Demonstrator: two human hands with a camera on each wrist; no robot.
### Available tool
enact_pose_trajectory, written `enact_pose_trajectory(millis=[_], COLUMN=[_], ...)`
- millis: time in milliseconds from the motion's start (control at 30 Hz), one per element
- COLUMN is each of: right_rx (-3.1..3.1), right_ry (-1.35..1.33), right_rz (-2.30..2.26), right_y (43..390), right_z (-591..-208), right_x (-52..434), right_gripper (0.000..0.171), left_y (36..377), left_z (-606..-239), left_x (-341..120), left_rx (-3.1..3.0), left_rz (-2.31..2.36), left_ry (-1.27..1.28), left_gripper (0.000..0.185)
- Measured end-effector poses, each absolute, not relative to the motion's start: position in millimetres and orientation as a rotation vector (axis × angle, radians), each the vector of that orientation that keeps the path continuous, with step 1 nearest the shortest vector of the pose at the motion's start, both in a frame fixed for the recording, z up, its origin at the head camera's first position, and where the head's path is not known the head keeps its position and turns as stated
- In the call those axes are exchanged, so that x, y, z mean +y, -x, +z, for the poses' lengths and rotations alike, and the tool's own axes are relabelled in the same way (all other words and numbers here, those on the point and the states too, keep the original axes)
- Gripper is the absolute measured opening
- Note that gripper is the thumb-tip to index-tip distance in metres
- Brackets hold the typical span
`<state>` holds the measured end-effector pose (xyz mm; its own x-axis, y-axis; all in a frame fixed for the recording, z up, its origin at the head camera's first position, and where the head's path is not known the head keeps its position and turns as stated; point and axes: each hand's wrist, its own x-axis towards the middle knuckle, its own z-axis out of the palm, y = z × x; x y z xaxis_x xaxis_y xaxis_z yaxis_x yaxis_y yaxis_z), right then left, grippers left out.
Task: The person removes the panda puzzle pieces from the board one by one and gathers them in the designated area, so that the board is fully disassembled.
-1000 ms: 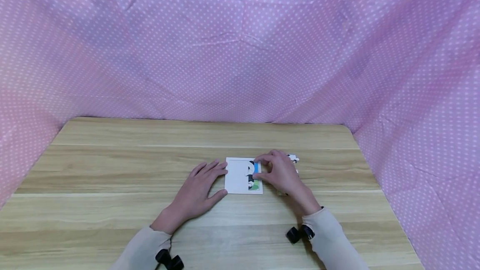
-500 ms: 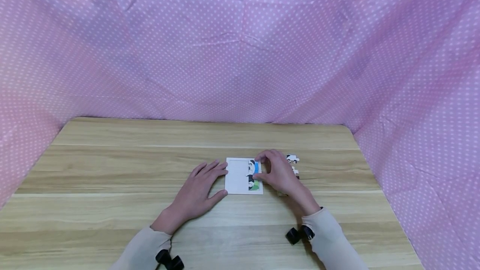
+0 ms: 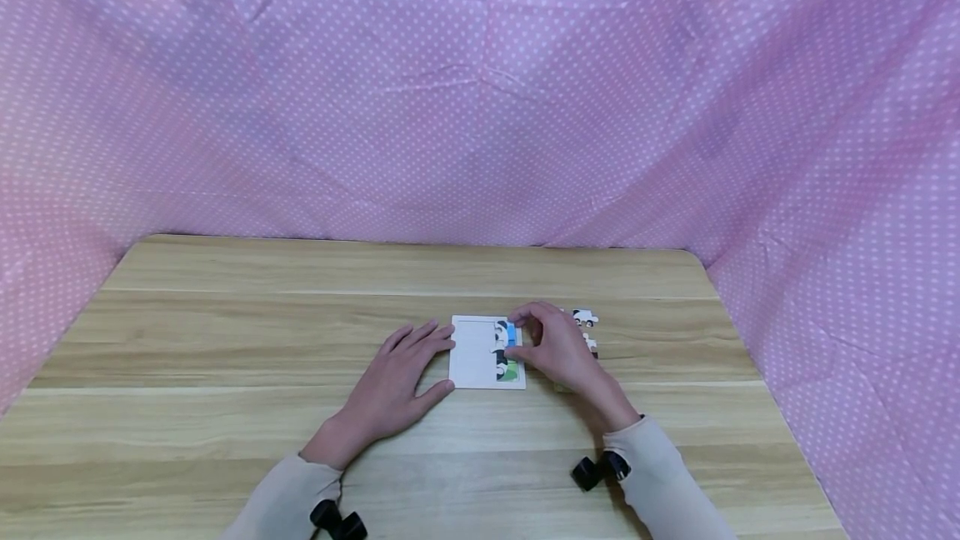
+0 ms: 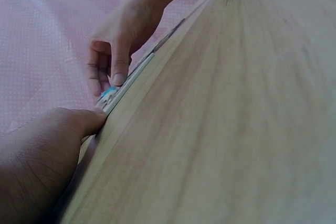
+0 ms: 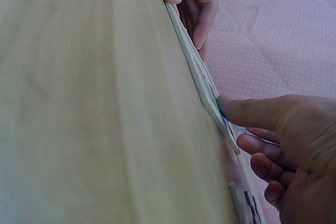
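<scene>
1. One square white puzzle board (image 3: 474, 352) lies flat on the light wooden table (image 3: 225, 340), near the middle and a little toward my right.
2. On the board's right edge I count three pieces already seated in a column: the top one with a blue patch (image 3: 511, 332), a black-and-white one below it, and a green-cornered one (image 3: 510, 371) at the bottom. The rest of the board is bare white.
3. Off the board, to its right, I can make out two loose white-and-black puzzle pieces (image 3: 586, 317); my hand covers part of that spot, so I cannot tell whether more lie beneath it.
4. My left hand (image 3: 397, 382) lies flat on the table, palm down, fingers straight and slightly spread, their tips touching the board's left edge; my thumb (image 4: 86, 121) presses the near corner.
5. My right hand (image 3: 558, 348) arches over the board's right edge, wrist resting low on the table. Its fingers are curled, and thumb and forefinger tips close on the blue-patched piece at the top of the column.
6. The right wrist view shows my forefinger (image 5: 247, 113) pressing the board's thin edge, the other fingers tucked under.
7. Pink white-dotted cloth (image 3: 480, 90) walls the table on three sides.
</scene>
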<state>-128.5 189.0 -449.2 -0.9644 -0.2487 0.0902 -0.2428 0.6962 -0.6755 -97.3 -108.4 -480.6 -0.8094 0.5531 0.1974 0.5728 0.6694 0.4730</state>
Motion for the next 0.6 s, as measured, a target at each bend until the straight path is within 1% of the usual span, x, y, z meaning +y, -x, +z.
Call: enact_pose_trajectory(millis=[167, 600], right_rx=[2.928, 2.961], right_ry=[0.439, 0.404], right_rz=[-1.159, -1.137], right_y=[128.8, 127.9], right_z=[-451.6, -452.4], right_x=[188.2, 184.9], right_gripper=[0.027, 0.024], left_y=[97.2, 97.8], left_z=[-480.8, -480.4], left_x=[-108.7, -108.7], left_rx=[-2.835, -2.837], left_rz=[-0.821, -0.814], left_ry=[0.957, 0.963], left_gripper=[0.058, 0.058])
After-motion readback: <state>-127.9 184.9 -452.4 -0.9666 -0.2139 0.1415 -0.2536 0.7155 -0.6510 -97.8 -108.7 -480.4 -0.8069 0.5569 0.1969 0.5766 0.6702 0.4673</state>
